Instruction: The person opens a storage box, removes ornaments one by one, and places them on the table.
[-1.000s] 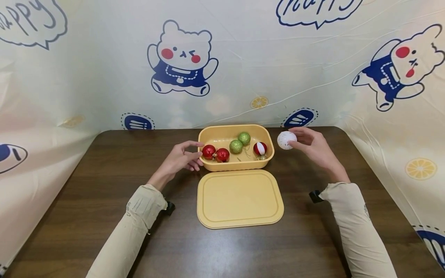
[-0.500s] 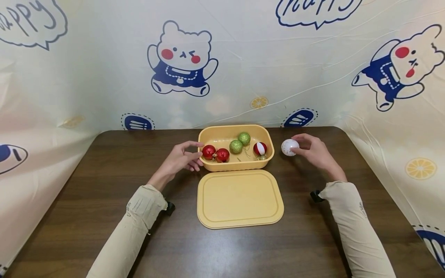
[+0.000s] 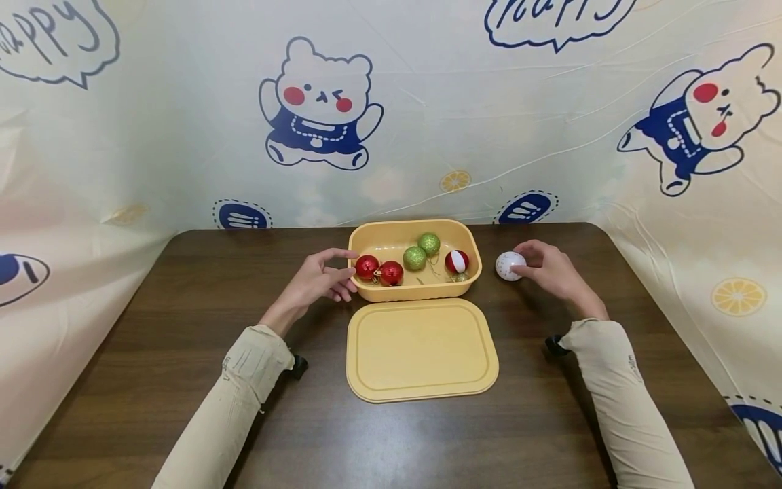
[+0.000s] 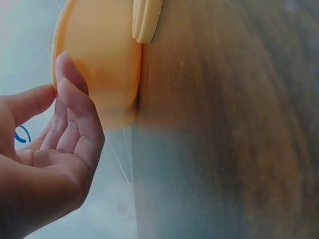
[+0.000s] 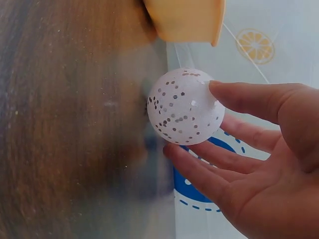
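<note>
we held the white ball (image 3: 510, 265) in our right hand (image 3: 546, 272), thumb on one side and fingertips (image 5: 185, 160) on the other, a light pinch with the rest of the fingers only loosely bent. the ball, dotted with small specks, sat low over the table (image 3: 183, 326), just to the right of the yellow box (image 3: 467, 238) and apart from it. whether the ball rested on the wood or hung just above it we could not tell; the wrist view was too close and blurred at that edge.

our left hand (image 3: 318, 280) lay at the left end of the box, fingers relaxed and a little spread, thumb above them, gripping nothing. the fingertips (image 4: 67, 67) were right at the box wall; in the wrist view they seemed to brush it, but we could not be sure of contact.

inside the box sat two red balls (image 3: 379, 269) near the left end, touching each other, two green glitter balls (image 3: 421, 250) toward the middle, and a red and white ball (image 3: 457, 261) at the right. the near wall hid the undersides of the red ones.

the lid (image 3: 421, 350) lay flat on the table just in front of the box. both wrist views showed only a corner of the box, and the left one was heavily blurred. a dark object at each wrist was half hidden by the sleeves.
</note>
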{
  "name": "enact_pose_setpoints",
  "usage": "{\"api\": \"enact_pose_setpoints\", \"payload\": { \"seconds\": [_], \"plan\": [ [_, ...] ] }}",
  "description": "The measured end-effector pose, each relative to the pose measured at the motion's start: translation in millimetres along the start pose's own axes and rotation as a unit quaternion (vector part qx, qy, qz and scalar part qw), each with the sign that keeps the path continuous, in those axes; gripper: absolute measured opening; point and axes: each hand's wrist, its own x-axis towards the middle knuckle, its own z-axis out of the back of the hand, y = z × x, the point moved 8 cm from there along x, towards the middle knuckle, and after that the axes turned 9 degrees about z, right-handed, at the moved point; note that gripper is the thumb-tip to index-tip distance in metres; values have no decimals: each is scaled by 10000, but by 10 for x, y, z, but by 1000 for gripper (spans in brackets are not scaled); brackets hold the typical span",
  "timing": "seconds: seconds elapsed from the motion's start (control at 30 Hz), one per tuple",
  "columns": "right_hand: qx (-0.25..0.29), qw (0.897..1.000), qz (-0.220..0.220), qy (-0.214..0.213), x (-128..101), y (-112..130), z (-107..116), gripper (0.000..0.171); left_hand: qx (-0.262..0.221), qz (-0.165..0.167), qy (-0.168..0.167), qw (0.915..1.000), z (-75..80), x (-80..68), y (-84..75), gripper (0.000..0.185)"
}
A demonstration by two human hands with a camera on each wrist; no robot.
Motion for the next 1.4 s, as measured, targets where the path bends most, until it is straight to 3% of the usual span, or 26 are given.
{"api": "enact_pose_setpoints", "payload": {
  "seconds": [0.83, 1.23, 1.4],
  "plan": [
    [-151, 9996, -102, 226, -6, 158, -53, 47, -3, -18, -19, 10000, 29, -14, 3, 42],
    [-211, 9983, 448, -322, 19, 597, -12, 38, -97, 24, 2, 10000, 0, -2, 5, 44],
    [-85, 9973, 674, -278, 97, 770, -112, 35, -192, -48, 36, 9998, -5, -31, -18, 44]
  ]
}}
